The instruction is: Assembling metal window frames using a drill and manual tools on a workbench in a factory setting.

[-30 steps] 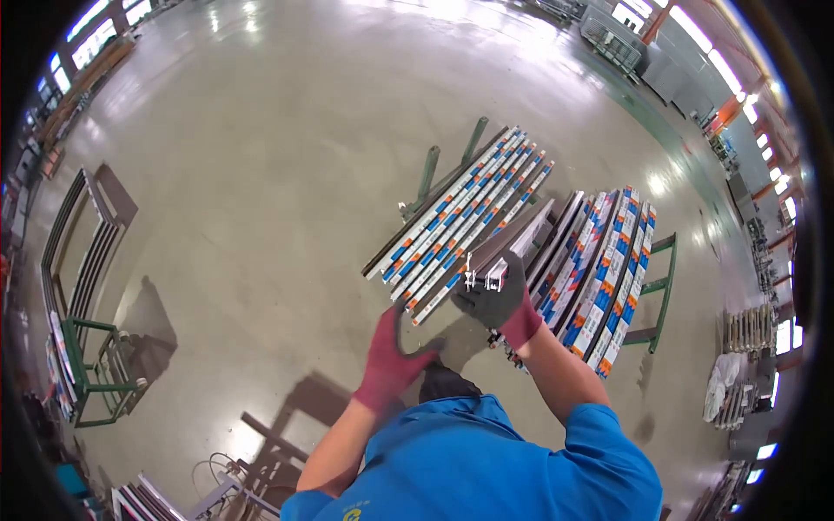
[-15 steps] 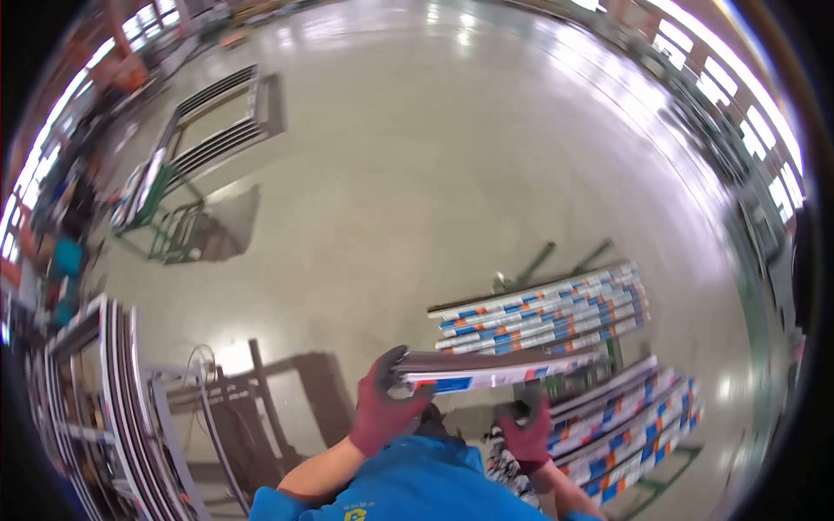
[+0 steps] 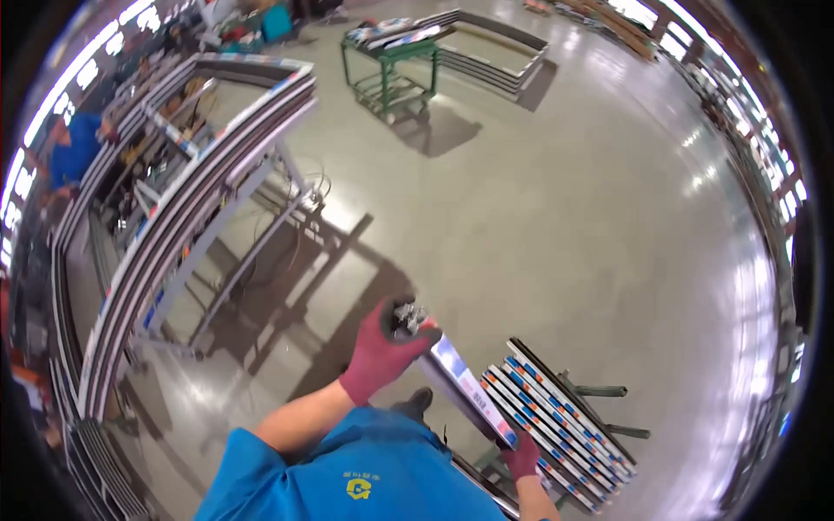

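Note:
A long metal frame profile (image 3: 469, 388), with white, blue and red printed film on one face, lies slanted in front of my body. My left hand (image 3: 387, 346), in a maroon glove with dark fingertips, is closed round its upper left end, where the jagged cut cross-section shows. At the lower right end my right hand (image 3: 522, 457), gloved alike, is closed on the profile; its fingers are partly hidden. Just right of it, a row of similar film-covered profiles (image 3: 556, 415) rests on a stand with green arms (image 3: 599, 391).
Large stacked window frames (image 3: 204, 165) lie on a grey bench at the left. Beyond it, a person in blue (image 3: 76, 148) stands at the far side. A green cart (image 3: 391, 69) carries profiles at the back, beside a stacked rectangular frame (image 3: 495, 65) on the floor.
My view and body have turned left, toward the frame bench. The held profile has swung from nearly level to a steep slant. My right hand, open before, has closed on its far end.

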`<state>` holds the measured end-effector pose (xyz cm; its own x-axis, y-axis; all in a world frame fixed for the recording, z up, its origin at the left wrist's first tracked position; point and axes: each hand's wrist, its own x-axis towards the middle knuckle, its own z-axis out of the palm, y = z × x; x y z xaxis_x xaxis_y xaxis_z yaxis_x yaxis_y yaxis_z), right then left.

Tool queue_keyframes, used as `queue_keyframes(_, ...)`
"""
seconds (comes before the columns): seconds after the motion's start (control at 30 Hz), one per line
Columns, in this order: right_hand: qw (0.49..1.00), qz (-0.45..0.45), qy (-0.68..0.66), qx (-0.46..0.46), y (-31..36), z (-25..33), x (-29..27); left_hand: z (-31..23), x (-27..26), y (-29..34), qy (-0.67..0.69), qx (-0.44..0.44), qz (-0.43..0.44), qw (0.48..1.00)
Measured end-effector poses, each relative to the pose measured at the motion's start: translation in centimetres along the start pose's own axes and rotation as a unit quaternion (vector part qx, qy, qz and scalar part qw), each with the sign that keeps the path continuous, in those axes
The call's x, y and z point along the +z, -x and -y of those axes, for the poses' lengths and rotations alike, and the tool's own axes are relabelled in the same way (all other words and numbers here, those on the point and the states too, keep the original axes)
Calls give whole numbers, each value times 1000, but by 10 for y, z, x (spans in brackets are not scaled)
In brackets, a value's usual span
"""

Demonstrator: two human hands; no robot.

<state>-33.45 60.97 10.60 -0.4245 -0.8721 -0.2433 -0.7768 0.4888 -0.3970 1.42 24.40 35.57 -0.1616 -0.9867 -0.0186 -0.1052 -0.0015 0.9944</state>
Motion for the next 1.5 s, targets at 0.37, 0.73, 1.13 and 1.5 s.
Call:
queue_keyframes(0.37,984,46,106,-136,-36,234,28,-13,-223,-18,18,97,-173,980)
queue_keyframes(0.73,941,136,158,-268,-57,493,75,27,-514,-36,29,77,-313,946)
queue_keyframes(1.13,803,289,-145,-501,-143,1090,97,260,-390,-31,393,-24,-27,919)
queue_keyframes(1.5,753,518,-224,-338,-238,1028,168,123,-825,-233,425,33,-270,863)
